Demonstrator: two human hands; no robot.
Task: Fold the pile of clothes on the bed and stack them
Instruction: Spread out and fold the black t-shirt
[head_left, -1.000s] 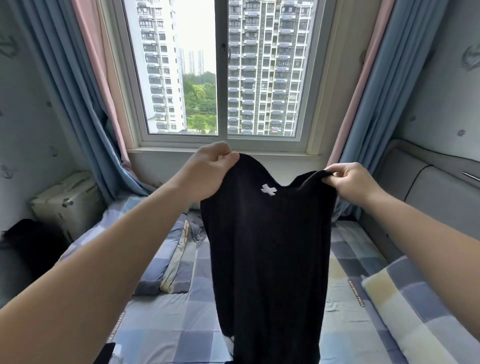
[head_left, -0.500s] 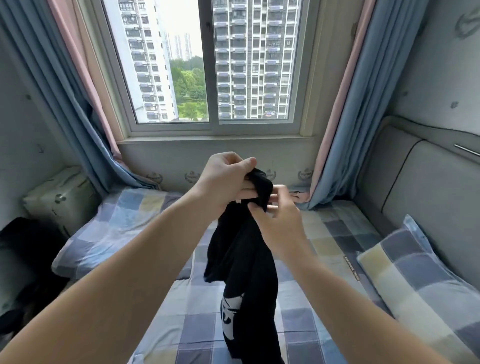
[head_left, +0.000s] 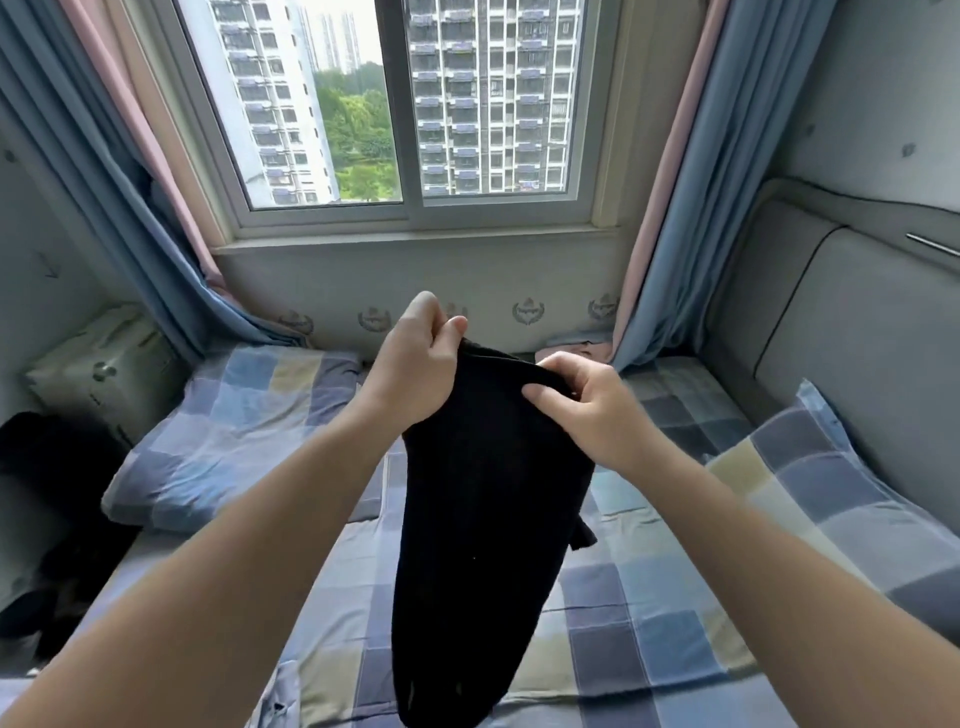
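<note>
A black garment (head_left: 483, 499) hangs lengthwise in the air over the checked bed (head_left: 639, 613), folded into a narrow strip. My left hand (head_left: 415, 364) grips its top edge on the left side, thumb on top. Just to the right, my right hand (head_left: 587, 405) pinches the same top edge, fingers curled over the cloth. The hands are a short way apart. The garment's lower end reaches down to the frame's bottom edge.
A checked pillow (head_left: 223, 441) lies at the bed's left, another pillow (head_left: 841, 519) at the right against the grey padded headboard (head_left: 852, 332). A pale case (head_left: 104, 369) stands at the far left. Dark clothing (head_left: 47, 519) lies at the left edge. Curtains flank the window.
The garment was spread wide a second ago, then both hands came together at its top. Now the hands have parted slightly and hold the halved garment lower, over the bed.
</note>
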